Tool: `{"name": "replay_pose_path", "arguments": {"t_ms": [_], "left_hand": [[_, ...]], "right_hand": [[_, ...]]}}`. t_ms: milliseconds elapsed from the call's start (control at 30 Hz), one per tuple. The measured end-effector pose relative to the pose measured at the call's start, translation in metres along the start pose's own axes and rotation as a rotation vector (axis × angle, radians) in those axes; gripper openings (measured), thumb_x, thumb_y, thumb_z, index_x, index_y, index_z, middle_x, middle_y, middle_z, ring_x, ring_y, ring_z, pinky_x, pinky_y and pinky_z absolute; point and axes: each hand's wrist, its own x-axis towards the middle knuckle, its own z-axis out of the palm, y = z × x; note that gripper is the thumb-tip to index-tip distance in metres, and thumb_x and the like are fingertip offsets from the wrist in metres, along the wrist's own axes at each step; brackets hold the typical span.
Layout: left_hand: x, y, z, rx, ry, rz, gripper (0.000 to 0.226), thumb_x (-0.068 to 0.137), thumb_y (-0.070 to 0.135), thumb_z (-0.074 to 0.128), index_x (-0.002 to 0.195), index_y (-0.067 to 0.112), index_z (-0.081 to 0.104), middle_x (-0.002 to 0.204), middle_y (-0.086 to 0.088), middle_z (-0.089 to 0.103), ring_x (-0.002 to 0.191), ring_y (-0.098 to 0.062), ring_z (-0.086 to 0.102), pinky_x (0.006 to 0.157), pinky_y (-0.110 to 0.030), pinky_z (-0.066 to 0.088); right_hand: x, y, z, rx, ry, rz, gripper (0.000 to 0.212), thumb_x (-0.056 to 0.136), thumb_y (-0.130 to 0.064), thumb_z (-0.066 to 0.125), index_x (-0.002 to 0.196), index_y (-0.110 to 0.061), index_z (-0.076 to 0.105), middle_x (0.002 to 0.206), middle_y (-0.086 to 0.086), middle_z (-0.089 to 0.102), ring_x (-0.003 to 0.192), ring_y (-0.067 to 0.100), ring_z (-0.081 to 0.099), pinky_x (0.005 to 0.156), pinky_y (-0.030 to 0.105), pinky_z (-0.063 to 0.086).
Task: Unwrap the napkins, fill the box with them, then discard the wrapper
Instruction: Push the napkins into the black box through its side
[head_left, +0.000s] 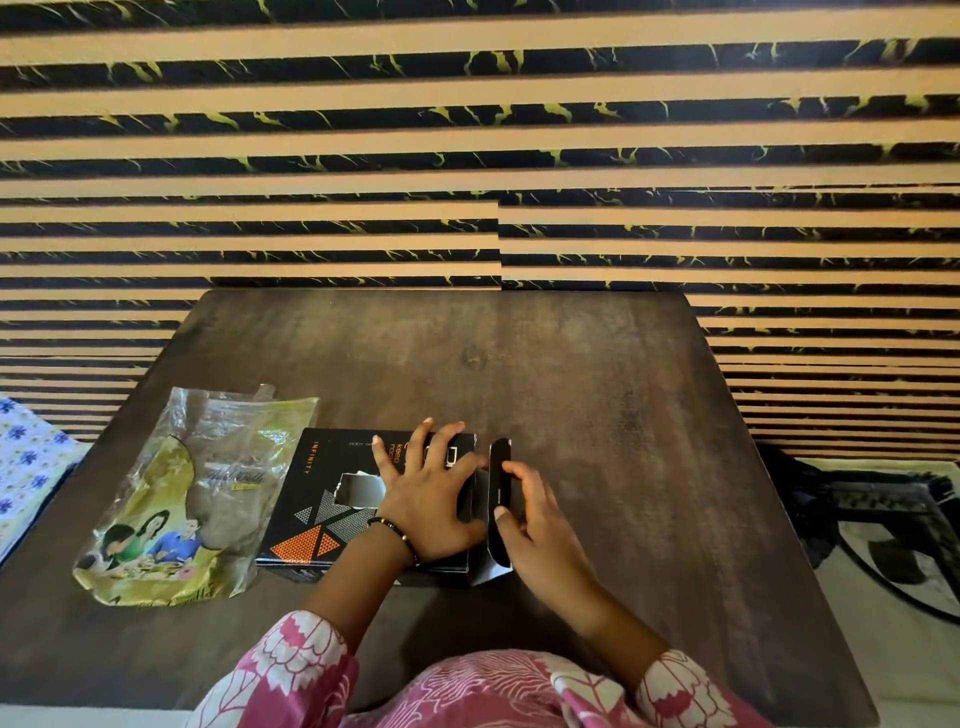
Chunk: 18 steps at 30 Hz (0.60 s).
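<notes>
A black box (311, 514) with orange and grey triangles lies flat on the dark wooden table (597, 395). White napkins (358, 488) show through the ragged opening in its top. My left hand (431, 499) lies flat on the box's right half, fingers spread. My right hand (540, 525) touches the box's end flap (500, 499), which stands open at the right end, thumb and fingers against it. The empty clear and yellow plastic wrapper (176, 499) lies flat on the table just left of the box.
A striped black and tan wall stands behind the table. A blue flowered cloth (26, 462) lies off the table's left edge. On the right floor are a dark object and a patterned mat (893, 525).
</notes>
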Motion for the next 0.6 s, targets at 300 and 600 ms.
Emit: {"name": "replay_pose_path", "arguments": {"t_ms": [300, 600], "left_hand": [[0.001, 0.000, -0.001, -0.131, 0.057, -0.056, 0.078, 0.069, 0.062, 0.011, 0.142, 0.035, 0.012, 0.152, 0.011, 0.017, 0.143, -0.016, -0.003, 0.105, -0.065, -0.014], [0.000, 0.003, -0.002, -0.123, 0.074, -0.054, 0.078, 0.073, 0.066, 0.004, 0.143, 0.032, 0.014, 0.152, 0.012, 0.017, 0.143, -0.014, -0.004, 0.106, -0.064, -0.015]], "right_hand": [[0.003, -0.007, 0.006, 0.080, -0.094, 0.098, 0.062, 0.093, -0.028, 0.044, 0.144, -0.034, 0.009, 0.134, -0.001, 0.050, 0.108, 0.015, 0.059, 0.084, 0.024, 0.048], [0.005, -0.011, 0.015, 0.171, -0.138, 0.009, 0.055, 0.093, -0.026, 0.043, 0.140, -0.041, 0.018, 0.142, -0.010, 0.041, 0.127, 0.004, 0.043, 0.105, 0.029, 0.041]]}}
